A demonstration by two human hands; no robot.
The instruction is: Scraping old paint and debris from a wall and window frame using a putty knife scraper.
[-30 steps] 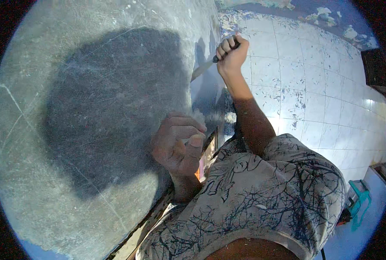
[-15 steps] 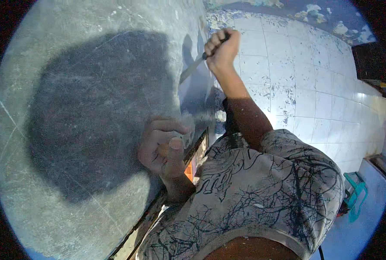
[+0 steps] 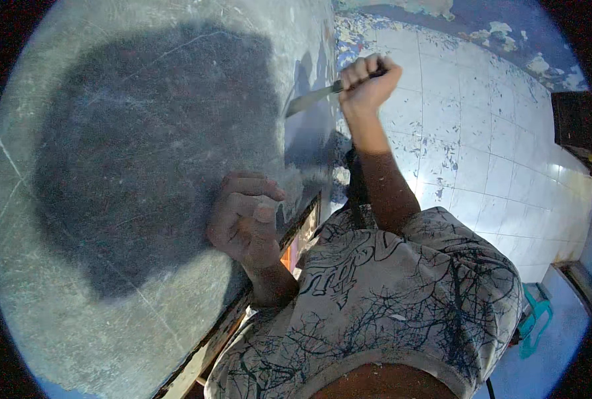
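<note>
My right hand (image 3: 369, 86) is closed round the dark handle of a scraper (image 3: 312, 100). Its flat metal blade points left, and the tip meets the edge of the grey wall (image 3: 143, 332), where blue paint shows patchily. Lower down, my left hand (image 3: 246, 223) hovers close to that wall, fingers curled in and thumb bent over. Nothing shows in it. Whether its knuckles touch the wall I cannot tell.
Paint flakes are scattered over the white tiled floor (image 3: 469, 133) at right. A peeling blue wall (image 3: 502, 20) stands at the far side. Dark furniture (image 3: 575, 126) is at the right edge, with a teal plastic object (image 3: 536, 319) below. A wooden frame (image 3: 223, 339) runs beside my left arm.
My right hand and the scraper have shifted right and slightly nearer, and the blade lies at a flatter angle. My left hand stays nearly in place, its fingers still curled. The view has shifted slightly.
</note>
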